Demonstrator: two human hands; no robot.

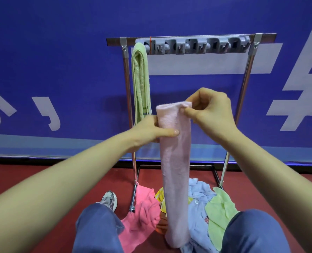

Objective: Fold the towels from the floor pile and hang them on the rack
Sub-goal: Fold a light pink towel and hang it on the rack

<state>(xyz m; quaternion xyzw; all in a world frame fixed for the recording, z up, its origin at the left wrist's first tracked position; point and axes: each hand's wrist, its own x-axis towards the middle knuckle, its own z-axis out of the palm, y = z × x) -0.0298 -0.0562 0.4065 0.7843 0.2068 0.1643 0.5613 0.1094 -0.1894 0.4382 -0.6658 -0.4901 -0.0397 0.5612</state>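
Note:
A pale pink towel (176, 170), folded into a long narrow strip, hangs straight down in front of me. My left hand (148, 130) grips its left edge near the top, thumb across the front. My right hand (210, 110) pinches the top right corner. Behind stands the metal rack (190, 40) with a grey row of clips (197, 46). A folded green towel (141, 83) hangs from the leftmost clip. The floor pile (199, 201) lies under the rack: bright pink, yellow, light blue and light green towels.
A blue banner wall (60, 70) with white lettering stands right behind the rack. The floor is red (51, 179). My knees in blue jeans (97, 227) and one sneaker (109, 199) frame the pile. The rack's base bars (175, 166) rest on the floor.

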